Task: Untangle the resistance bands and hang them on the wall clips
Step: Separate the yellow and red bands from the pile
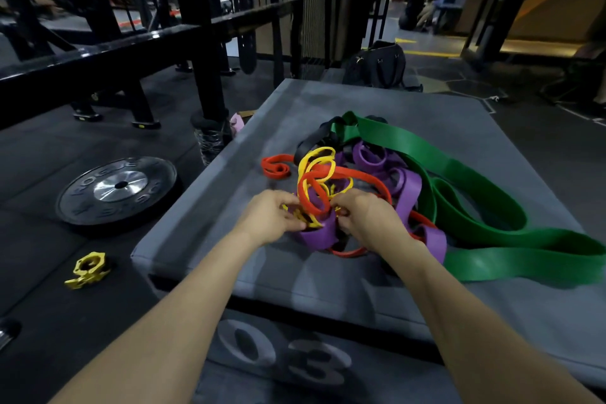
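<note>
Grey padded box (203, 239) marked "03" on its near face. On its top, one tangle of five bands: yellow band (316, 162), red band (354, 174), purple band (410, 187), green band (475, 207), black band (311, 141). Left hand (272, 216) pinches yellow strands at the near edge; right hand (364, 213) has fingers curled into the knot, exact strand unclear. Left, on the floor: one yellow collar (88, 269), one weight plate (118, 188). Far: one dark bag (377, 64)

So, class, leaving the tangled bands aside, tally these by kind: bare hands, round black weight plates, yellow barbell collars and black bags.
Bare hands: 2, left hand and right hand, both gripping the tangled resistance bands
Round black weight plate: 1
Yellow barbell collar: 1
Black fabric bag: 1
Total: 5
</note>
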A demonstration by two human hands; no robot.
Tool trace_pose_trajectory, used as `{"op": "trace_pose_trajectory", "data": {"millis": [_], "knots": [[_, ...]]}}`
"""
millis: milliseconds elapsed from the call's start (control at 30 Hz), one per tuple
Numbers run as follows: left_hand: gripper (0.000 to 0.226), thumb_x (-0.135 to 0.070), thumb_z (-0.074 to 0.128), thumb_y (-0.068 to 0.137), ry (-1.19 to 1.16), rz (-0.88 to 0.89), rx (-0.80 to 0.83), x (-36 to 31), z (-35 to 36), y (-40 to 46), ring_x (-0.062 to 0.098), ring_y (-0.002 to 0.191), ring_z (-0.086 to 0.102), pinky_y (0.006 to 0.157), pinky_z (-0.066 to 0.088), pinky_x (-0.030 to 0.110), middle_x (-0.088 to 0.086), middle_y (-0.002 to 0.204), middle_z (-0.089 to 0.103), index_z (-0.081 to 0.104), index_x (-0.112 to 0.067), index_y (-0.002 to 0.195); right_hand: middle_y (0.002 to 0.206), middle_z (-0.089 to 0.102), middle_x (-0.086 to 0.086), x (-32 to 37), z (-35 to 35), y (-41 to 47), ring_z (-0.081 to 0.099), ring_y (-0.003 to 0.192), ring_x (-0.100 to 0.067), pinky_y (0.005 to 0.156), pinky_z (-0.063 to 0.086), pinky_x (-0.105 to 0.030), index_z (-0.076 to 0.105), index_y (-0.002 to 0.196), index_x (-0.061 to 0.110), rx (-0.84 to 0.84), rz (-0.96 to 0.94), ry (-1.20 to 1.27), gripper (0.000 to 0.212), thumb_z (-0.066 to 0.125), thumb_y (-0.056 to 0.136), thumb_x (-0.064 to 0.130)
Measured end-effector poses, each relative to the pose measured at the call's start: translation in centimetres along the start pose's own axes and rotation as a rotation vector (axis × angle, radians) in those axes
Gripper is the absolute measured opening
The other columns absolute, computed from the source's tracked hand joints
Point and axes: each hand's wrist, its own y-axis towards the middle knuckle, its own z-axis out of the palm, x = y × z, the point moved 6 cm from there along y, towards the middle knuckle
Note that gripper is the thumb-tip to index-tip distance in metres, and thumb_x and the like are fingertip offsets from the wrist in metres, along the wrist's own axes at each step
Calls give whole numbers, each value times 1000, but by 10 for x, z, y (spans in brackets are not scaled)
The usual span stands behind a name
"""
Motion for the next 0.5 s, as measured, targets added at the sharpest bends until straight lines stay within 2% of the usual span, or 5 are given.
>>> {"op": "trace_pose_trajectory", "data": {"millis": [133,233,367,433,500], "knots": [[33,-14,77,69,394,190,-59,-18,14,8,18,87,56,80,49,31,-7,91,56,71,-21,100,107,63,-6,-9,-3,-2,60,99,-29,80,51,-39,58,117,19,-1,5,30,34,53,84,9],[36,-13,64,79,753,192,-72,-23,25,11,25,111,48,91,42,35,2,115,55,61,-17,114,87,63,-6,-9,0,-2,59,83,-26,72,47,-30,62,105,10,16,11,168,32,45,80,1],[33,-9,53,86,895,157,-177,-28,29,9,25,120,42,95,39,36,5,126,47,54,-12,118,63,53,0,-7,0,1,46,58,-13,56,34,-23,65,89,5,12,111,347,19,54,87,20],[30,-11,47,89,910,146,-166,-25,31,7,24,122,39,94,39,35,6,126,44,56,-13,118,66,55,0,-4,4,4,51,62,-15,59,38,-26,63,87,5,6,152,371,23,60,87,28],[29,-18,49,90,901,150,-140,-25,31,4,23,123,38,92,38,34,4,125,42,57,-19,118,75,60,-7,-1,8,7,58,74,-25,67,46,-31,62,91,2,-8,179,359,17,60,82,17]]}}
